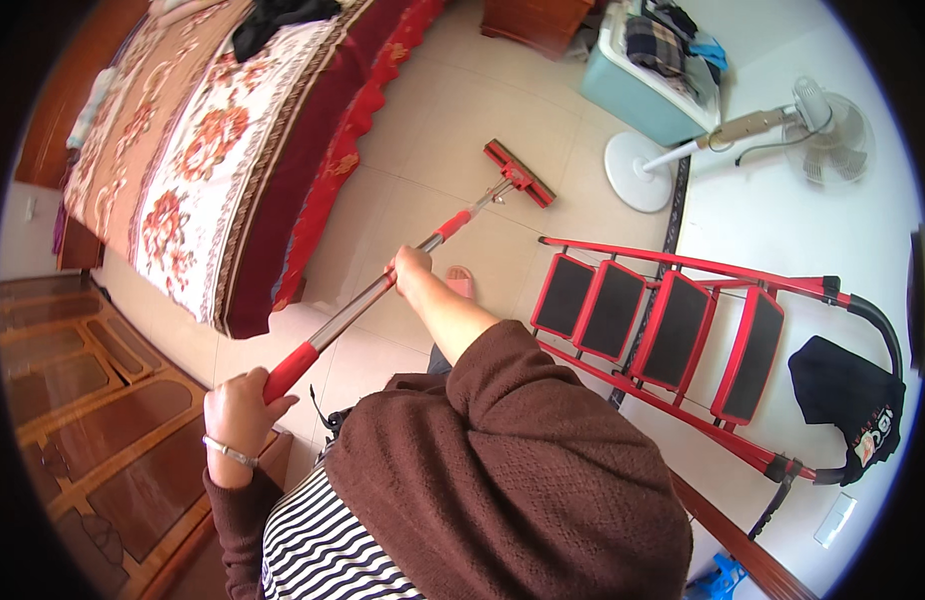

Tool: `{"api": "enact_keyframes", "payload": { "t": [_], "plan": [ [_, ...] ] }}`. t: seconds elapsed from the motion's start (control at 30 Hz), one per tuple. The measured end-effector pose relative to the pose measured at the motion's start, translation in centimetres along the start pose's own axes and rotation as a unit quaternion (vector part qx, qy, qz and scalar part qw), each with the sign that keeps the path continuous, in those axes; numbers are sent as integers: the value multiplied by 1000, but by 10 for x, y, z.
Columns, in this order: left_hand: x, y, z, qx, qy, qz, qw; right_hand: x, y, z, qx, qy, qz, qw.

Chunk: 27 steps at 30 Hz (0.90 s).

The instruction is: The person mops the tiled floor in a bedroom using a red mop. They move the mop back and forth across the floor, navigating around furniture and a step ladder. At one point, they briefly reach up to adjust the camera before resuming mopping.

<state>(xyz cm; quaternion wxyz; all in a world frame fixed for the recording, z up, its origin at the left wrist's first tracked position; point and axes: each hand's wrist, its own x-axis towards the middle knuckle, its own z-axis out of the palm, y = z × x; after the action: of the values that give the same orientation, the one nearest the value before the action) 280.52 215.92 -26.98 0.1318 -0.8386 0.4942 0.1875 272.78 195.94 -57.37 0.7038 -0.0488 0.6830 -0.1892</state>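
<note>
A mop with a red and silver pole (353,313) slants away from me across the floor. My left hand (240,415), with a bracelet at its wrist, is closed around the red grip at the near end. Farther along the pole, my right hand (411,268) wraps round the metal part. The flat red mop head (520,174) rests on the beige tiles, between the bed and the fan base. A pink slipper (460,283) shows just beyond my right forearm.
At the left is a bed (198,150) with a floral cover and red skirt; below it, a wooden cabinet (103,420). On the right are a red stepladder (663,330), a white standing fan (638,172) and a pale blue bin (633,100) holding clothes. A wooden furniture piece (536,25) stands far off.
</note>
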Motion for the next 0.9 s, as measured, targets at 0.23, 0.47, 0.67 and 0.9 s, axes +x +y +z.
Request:
{"api": "enact_keyframes", "payload": {
  "t": [0.23,0.47,0.67,0.9],
  "plan": [
    [-108,-84,-15,5,53,-92,994,-85,137,29,-35,-98,54,993],
    [-88,-102,-36,-6,57,-80,995,-88,120,44,3,-133,127,983],
    [3,-62,-31,-4,16,-86,996,-10,45,60,34,-125,96,987],
    [126,19,33,-251,-22,49,967,113,-111,57,-156,-55,-33,986]
  ]
}}
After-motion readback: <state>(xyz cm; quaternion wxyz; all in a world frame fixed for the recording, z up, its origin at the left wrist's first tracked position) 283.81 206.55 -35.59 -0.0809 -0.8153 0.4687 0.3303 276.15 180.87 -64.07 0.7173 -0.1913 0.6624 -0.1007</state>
